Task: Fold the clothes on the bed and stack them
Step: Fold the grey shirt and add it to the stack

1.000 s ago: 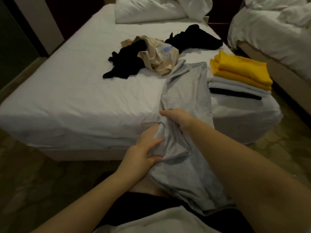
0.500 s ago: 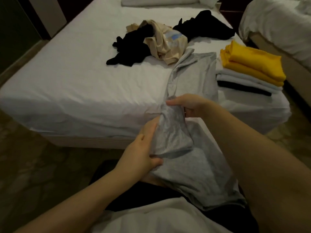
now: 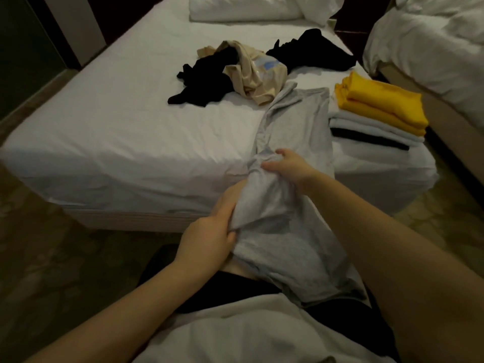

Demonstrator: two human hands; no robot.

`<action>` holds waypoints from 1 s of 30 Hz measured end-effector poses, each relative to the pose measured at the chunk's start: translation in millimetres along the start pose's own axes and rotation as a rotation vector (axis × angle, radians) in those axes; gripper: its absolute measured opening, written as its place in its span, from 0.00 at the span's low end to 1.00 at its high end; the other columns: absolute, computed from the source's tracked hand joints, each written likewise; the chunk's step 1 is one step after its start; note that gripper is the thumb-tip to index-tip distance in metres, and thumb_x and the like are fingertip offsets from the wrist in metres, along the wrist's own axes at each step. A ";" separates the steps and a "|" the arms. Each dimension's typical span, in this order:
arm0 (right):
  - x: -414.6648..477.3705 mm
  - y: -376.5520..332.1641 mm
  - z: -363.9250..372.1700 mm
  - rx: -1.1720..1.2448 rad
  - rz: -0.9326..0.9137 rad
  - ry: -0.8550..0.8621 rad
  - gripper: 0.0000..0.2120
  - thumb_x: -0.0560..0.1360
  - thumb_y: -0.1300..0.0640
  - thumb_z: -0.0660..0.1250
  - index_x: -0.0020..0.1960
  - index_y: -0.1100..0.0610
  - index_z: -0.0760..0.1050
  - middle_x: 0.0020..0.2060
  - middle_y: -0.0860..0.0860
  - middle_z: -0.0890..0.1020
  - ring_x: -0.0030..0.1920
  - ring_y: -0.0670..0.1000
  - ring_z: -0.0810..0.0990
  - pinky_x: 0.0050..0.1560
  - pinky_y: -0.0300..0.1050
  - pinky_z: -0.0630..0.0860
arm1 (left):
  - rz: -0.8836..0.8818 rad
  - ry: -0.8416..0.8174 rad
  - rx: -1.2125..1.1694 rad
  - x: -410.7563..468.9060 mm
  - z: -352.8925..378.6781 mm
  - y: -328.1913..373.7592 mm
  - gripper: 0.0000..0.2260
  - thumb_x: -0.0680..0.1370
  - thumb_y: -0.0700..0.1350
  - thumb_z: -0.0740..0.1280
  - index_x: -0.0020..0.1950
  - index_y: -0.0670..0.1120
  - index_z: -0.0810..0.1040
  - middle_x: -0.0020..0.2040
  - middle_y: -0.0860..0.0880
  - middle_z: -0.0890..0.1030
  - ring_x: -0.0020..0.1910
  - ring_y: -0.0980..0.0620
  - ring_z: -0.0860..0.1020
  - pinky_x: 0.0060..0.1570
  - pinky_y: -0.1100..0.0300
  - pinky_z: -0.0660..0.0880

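Head view: the grey shirt [image 3: 293,127] hangs from the near edge of the bed [image 3: 117,132] down onto my lap. Its far end lies flat at 12 o'clock from my hands, just beside the folded stack [image 3: 377,119] at 2 o'clock. My left hand [image 3: 207,237], at 7 o'clock, grips a bunched fold of the shirt with its fingers curled round the cloth. My right hand [image 3: 290,169] pinches a gathered ridge at the bed edge, thumb and fingers closed on it. I judge the cloth light, soft and limp. It should sag and crease wherever unsupported, so hold is best taken at a hem or seam, two corners at once. The loose black clothes [image 3: 201,82] and beige garment [image 3: 256,77] lie at 11 o'clock, a black heap [image 3: 314,52] at 12. My right forearm [image 3: 379,231] hides the shirt's near right edge; sleeves and collar cannot be made out; the left fingertips are buried in the fold
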State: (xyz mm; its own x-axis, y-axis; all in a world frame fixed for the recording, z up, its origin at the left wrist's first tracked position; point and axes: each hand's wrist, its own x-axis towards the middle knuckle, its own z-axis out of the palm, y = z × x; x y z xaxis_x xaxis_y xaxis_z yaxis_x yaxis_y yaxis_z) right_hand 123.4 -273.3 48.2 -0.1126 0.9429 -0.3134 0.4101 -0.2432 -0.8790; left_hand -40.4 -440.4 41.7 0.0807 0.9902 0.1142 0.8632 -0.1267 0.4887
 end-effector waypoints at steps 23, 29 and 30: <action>33.2 -4.5 -6.0 -0.364 -0.104 0.091 0.23 0.74 0.56 0.67 0.68 0.55 0.68 0.63 0.55 0.73 0.61 0.55 0.73 0.54 0.41 0.68 | -0.007 -0.111 0.273 107.2 -31.9 17.7 0.21 0.80 0.58 0.53 0.71 0.52 0.63 0.59 0.43 0.74 0.55 0.42 0.74 0.51 0.51 0.71; 86.0 -9.6 -26.5 -0.370 -0.086 0.166 0.21 0.79 0.56 0.58 0.71 0.58 0.64 0.69 0.55 0.70 0.67 0.55 0.69 0.66 0.47 0.65 | 0.137 -0.101 0.361 173.4 29.0 24.7 0.17 0.80 0.54 0.53 0.67 0.50 0.68 0.64 0.47 0.70 0.62 0.45 0.68 0.54 0.52 0.67; 96.5 -10.3 -32.7 -0.372 -0.068 0.177 0.21 0.80 0.56 0.57 0.72 0.58 0.63 0.70 0.55 0.68 0.68 0.55 0.68 0.67 0.48 0.65 | 0.136 -0.084 0.345 187.8 32.9 23.7 0.17 0.80 0.53 0.54 0.68 0.50 0.67 0.66 0.46 0.69 0.64 0.45 0.67 0.55 0.51 0.66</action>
State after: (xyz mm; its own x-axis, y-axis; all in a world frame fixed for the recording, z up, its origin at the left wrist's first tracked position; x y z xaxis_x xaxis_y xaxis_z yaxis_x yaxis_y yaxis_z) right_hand 137.8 -172.4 38.8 -0.0065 0.9865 -0.1638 0.7101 -0.1108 -0.6953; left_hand 11.6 -255.5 46.3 0.2340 0.9690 0.0795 0.9579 -0.2437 0.1520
